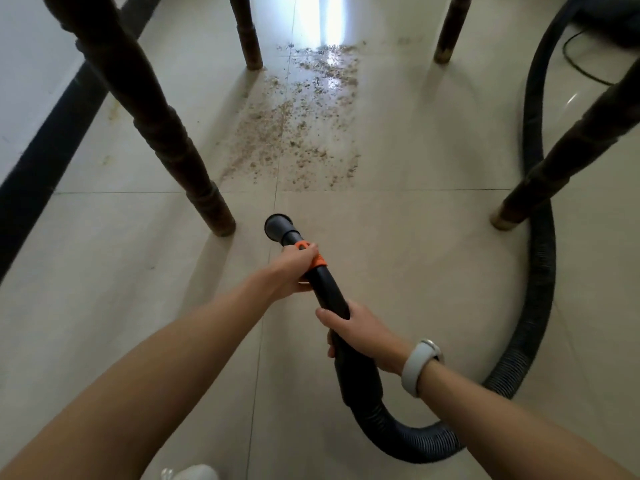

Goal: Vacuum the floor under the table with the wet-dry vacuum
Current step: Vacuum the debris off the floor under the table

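Black baseboard (52, 147) runs along the wall at 9 o'clock. Four dark table legs stand on pale tiled floor (398, 237): near left leg (162, 140), far left leg (247, 32), far right leg (452, 29), near right leg (568, 147). Between them, at 12 o'clock, lies a scatter of brown crumbs (304, 116). Left hand (294, 268) curled round the vacuum tube (325, 289) at its orange collar (311, 254); nozzle (280, 226) points toward the crumbs, short of them. Right hand (360, 330), white watch (420, 367) on wrist, grips the tube lower down. Ribbed hose (530, 323) loops from 5 o'clock past the near right leg to 1 o'clock.
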`<state>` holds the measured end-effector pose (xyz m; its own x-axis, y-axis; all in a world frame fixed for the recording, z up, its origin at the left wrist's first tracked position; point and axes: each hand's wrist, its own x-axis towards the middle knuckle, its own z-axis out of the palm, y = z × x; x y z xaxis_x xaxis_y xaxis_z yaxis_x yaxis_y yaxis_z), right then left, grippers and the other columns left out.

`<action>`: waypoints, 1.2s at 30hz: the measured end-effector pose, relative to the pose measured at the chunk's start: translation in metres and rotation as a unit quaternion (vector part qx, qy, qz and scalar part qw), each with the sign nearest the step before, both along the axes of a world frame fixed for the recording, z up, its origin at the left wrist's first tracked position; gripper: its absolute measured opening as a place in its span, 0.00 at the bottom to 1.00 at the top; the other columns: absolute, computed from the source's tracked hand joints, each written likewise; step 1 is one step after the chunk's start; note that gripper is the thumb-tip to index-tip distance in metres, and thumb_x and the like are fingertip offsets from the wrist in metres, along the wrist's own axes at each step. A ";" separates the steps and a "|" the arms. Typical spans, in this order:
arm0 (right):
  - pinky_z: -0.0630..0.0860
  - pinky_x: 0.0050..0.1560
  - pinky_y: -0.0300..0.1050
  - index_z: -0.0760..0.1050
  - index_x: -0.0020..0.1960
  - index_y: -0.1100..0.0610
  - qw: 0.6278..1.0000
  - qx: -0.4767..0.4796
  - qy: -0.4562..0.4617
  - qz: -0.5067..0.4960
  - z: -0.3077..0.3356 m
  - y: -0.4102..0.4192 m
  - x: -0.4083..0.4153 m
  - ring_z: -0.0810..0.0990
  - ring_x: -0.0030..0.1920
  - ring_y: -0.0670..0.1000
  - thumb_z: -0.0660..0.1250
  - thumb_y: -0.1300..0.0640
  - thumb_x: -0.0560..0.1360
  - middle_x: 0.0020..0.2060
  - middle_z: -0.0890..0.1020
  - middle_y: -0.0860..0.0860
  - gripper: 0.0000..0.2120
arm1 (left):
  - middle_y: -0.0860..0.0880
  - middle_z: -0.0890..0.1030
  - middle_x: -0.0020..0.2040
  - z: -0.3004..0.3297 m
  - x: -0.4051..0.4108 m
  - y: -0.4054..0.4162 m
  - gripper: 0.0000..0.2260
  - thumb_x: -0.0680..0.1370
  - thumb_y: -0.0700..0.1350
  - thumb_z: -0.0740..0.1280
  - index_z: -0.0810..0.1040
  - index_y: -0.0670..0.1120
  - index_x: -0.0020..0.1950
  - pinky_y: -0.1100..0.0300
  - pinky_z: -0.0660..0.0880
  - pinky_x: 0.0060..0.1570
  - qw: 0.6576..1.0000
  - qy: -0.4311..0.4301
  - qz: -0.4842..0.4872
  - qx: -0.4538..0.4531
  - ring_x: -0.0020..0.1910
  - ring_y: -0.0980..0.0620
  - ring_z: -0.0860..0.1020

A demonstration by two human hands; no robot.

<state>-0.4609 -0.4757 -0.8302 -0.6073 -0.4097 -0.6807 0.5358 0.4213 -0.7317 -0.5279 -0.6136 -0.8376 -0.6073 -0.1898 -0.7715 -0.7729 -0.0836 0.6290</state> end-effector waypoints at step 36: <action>0.75 0.30 0.38 0.67 0.48 0.52 0.994 0.096 0.019 0.043 0.000 -0.042 -0.046 0.77 0.28 0.48 0.62 0.49 0.79 0.32 0.76 0.51 0.07 | 0.44 0.63 0.72 -0.043 0.002 -0.037 0.40 0.78 0.48 0.63 0.35 0.49 0.77 0.45 0.67 0.67 0.993 0.108 -0.040 0.028 0.68 0.43 0.68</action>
<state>-0.5070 -0.5181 -0.8298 -0.6018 -0.3254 -0.7293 0.4656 0.5990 -0.6515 -0.5264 -0.6511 -0.8807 -0.7712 -0.0954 -0.6294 -0.6259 -0.0670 0.7770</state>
